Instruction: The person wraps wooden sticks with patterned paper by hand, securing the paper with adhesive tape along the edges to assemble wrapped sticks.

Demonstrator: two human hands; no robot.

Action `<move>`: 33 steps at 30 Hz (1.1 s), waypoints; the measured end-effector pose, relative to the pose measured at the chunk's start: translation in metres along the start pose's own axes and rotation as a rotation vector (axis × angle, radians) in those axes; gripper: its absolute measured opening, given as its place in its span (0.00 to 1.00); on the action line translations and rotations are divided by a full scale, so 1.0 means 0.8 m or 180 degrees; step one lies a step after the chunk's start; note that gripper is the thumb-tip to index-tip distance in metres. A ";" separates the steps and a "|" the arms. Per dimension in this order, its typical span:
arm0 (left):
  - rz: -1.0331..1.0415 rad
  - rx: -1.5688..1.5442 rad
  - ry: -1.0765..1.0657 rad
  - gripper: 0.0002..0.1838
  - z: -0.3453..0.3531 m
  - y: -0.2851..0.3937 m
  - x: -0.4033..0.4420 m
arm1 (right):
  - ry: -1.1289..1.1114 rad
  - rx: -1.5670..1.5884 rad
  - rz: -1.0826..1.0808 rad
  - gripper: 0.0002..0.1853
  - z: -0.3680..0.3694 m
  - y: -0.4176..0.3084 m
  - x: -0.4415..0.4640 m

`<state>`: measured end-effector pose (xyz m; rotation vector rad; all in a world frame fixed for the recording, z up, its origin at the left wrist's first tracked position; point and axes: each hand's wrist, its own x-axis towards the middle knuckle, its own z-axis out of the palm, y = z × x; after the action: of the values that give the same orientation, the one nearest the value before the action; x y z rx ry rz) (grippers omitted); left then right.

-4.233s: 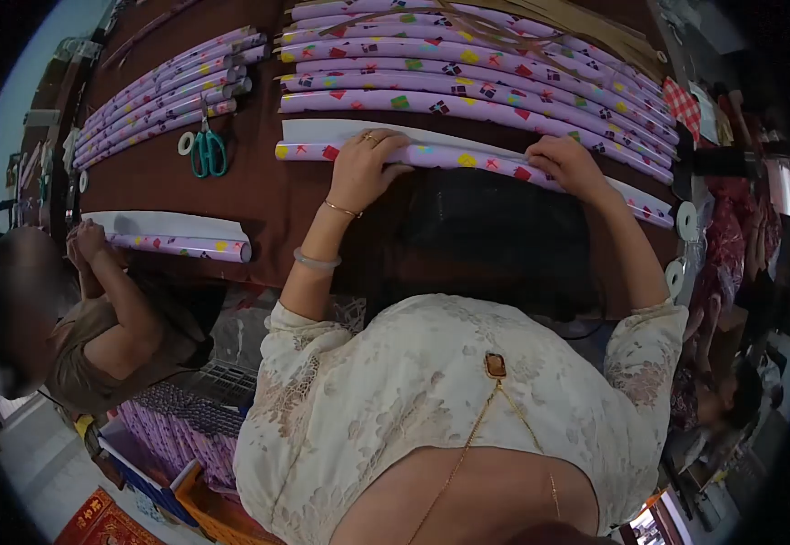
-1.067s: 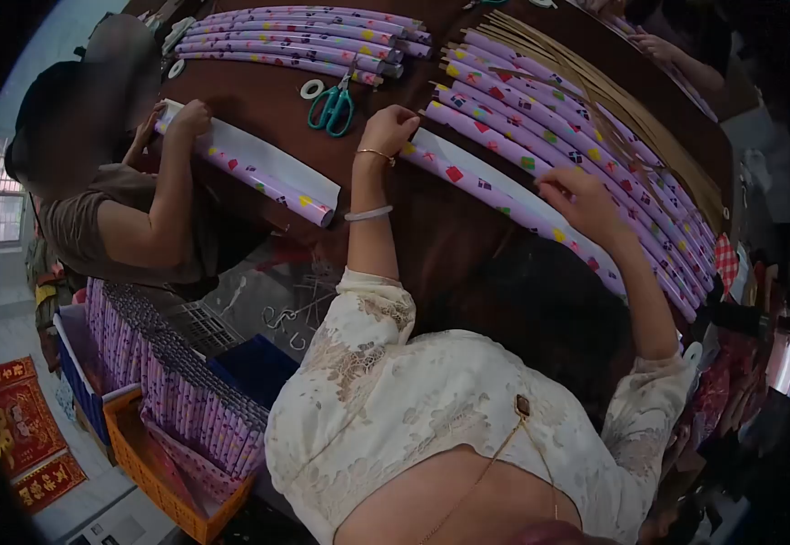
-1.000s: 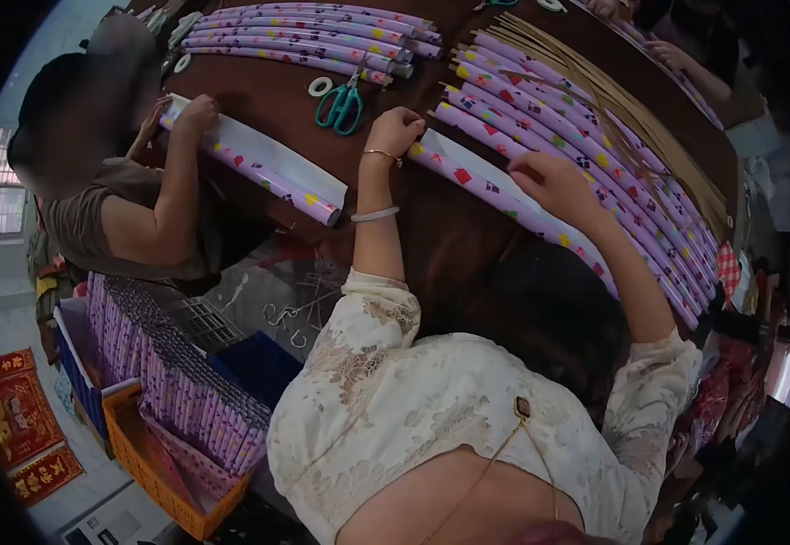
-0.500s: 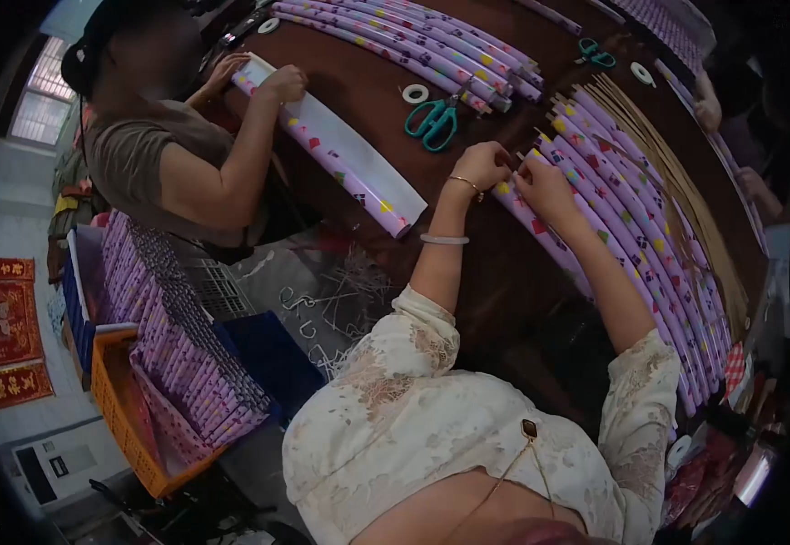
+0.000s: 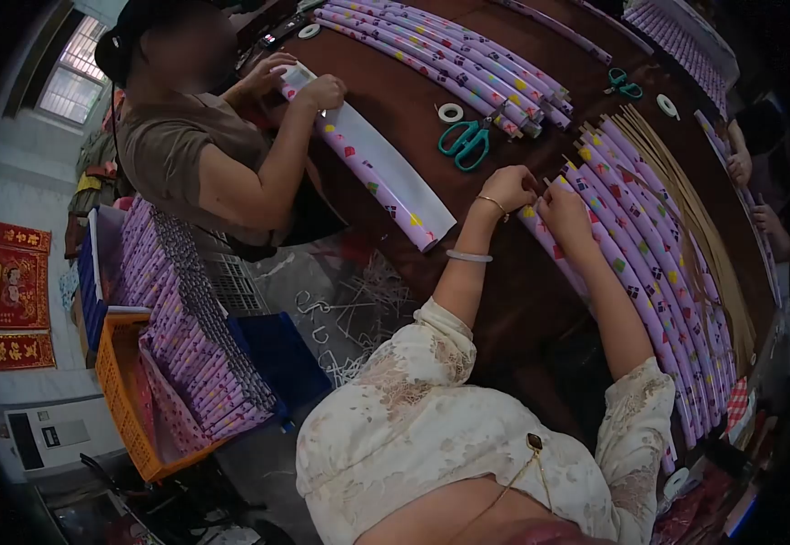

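Observation:
Above the near end of a purple patterned paper roll (image 5: 543,238), my left hand (image 5: 509,189) is closed, thumb and fingertips pinched together. My right hand (image 5: 563,216) lies across the same roll near its end, with its fingers also closed. Whatever is between the fingertips of either hand is too small to make out. Beside my right forearm, several more patterned rolls (image 5: 635,232) lie side by side. Teal-handled scissors (image 5: 483,138) and a white tape roll (image 5: 442,114) rest on the brown table (image 5: 386,82), left of my hands.
To the left, a co-worker (image 5: 249,177) handles a partly unrolled patterned sheet (image 5: 395,177). Finished-looking rolls fill an orange crate (image 5: 115,400) beside a blue bin (image 5: 277,350). Brown strips (image 5: 717,282) lie to the right. Another person's hands (image 5: 763,216) show at the far right edge.
The whole view has shifted, so things appear further right and slightly lower. My two hands stay close together at the roll's end. The co-worker still holds the sheet.

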<state>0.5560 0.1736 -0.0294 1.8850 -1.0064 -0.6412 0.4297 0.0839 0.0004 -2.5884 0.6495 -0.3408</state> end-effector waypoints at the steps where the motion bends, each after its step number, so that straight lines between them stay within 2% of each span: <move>1: 0.0014 -0.0024 -0.0006 0.14 0.000 -0.001 0.000 | -0.0032 0.0028 -0.0011 0.08 0.000 0.000 0.000; 6: 0.0088 0.0194 -0.0067 0.15 -0.006 0.013 -0.008 | -0.0140 0.0127 0.0024 0.08 -0.002 -0.003 0.000; 11: 0.0002 0.0212 0.0054 0.15 -0.007 0.010 -0.006 | -0.0170 -0.0056 0.0022 0.12 0.004 0.001 0.006; 12: -0.0008 0.0223 0.0071 0.15 -0.007 0.008 -0.004 | -0.0174 -0.0043 0.0004 0.12 0.007 0.002 0.006; 14: -0.0069 -0.0072 -0.0023 0.16 -0.008 0.003 -0.003 | 0.0252 -0.0137 -0.0020 0.06 0.016 0.005 0.004; 17: -0.0119 -0.0292 0.0204 0.16 -0.011 0.004 -0.005 | 0.0148 -0.0134 0.0013 0.06 0.012 0.000 0.004; 21: -0.0110 -0.0215 0.0130 0.18 -0.014 0.010 -0.007 | -0.0008 -0.0011 0.0081 0.07 0.006 -0.004 0.004; 23: -0.0087 0.0056 0.0102 0.19 -0.014 0.012 -0.007 | 0.0080 -0.0147 0.0073 0.08 0.009 -0.003 0.007; 30: -0.0073 -0.0042 0.0022 0.19 -0.015 0.009 -0.006 | 0.0145 -0.0038 0.0167 0.08 0.017 0.003 0.006; 33: -0.0050 -0.0154 0.0105 0.17 -0.013 0.008 -0.004 | 0.0197 -0.0217 -0.0023 0.09 0.015 0.000 0.005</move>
<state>0.5597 0.1791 -0.0184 1.8571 -0.9477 -0.6362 0.4375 0.0860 -0.0098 -2.6545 0.6845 -0.4092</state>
